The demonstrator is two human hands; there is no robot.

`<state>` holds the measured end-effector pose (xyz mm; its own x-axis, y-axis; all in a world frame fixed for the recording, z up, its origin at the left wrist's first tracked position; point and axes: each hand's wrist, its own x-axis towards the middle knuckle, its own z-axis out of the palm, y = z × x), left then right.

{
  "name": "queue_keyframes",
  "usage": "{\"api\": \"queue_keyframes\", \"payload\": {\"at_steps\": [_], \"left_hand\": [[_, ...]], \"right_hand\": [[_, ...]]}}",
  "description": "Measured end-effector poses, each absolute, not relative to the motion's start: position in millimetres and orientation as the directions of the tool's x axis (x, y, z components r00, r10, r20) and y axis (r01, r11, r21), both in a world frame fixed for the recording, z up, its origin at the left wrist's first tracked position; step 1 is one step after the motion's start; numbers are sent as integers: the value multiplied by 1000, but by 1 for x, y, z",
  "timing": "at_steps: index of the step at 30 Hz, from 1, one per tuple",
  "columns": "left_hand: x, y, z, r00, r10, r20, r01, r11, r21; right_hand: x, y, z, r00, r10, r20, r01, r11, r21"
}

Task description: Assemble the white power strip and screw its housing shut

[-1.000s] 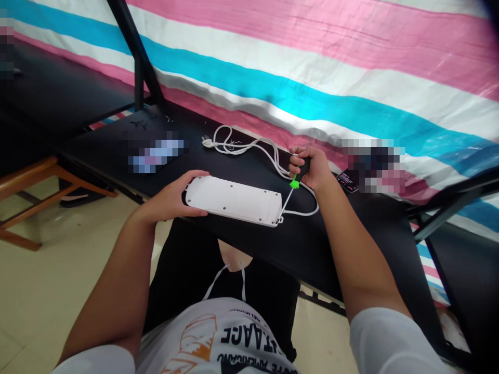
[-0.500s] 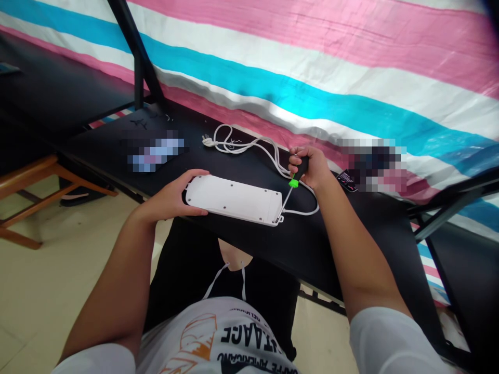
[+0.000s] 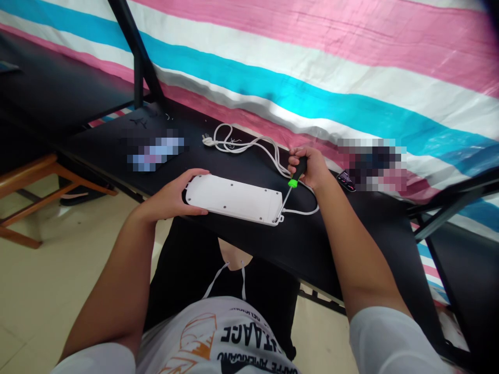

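A white power strip (image 3: 234,200) lies back side up on the black table (image 3: 312,239), near its front edge. My left hand (image 3: 171,196) grips its left end, thumb over the top. My right hand (image 3: 310,166) is closed round the black and green handle of a screwdriver (image 3: 290,188). The tip of its metal shaft rests at the strip's right-hand corner, where the white cord (image 3: 249,145) leaves. The cord loops back across the table to its plug (image 3: 206,139).
A striped pink, white and blue sheet (image 3: 312,78) hangs behind the table. Black metal frame bars (image 3: 136,62) rise at the left and run at the right. A wooden chair (image 3: 35,182) stands on the floor at the left. Small dark items lie at the table's right.
The screwdriver's handle has shifted slightly in my right hand, with the tip staying at the strip's corner. My left hand and the strip have not moved.
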<state>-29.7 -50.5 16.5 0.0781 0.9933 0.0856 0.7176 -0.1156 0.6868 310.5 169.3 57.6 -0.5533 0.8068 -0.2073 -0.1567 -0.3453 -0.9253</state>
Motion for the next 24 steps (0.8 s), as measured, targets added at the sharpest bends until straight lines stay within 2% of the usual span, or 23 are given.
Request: {"api": "queue_keyframes", "payload": {"at_steps": [7, 16, 24], "left_hand": [[-29, -51, 16, 74, 994, 83, 718, -111, 688], [-29, -52, 17, 69, 995, 78, 727, -104, 679], [-30, -51, 15, 66, 994, 87, 721, -108, 685]], "right_hand": [[310, 169, 56, -525, 824, -211, -161, -340, -926], [307, 167, 64, -423, 861, -282, -187, -387, -903], [309, 166, 64, -441, 845, -304, -109, -386, -916]]}}
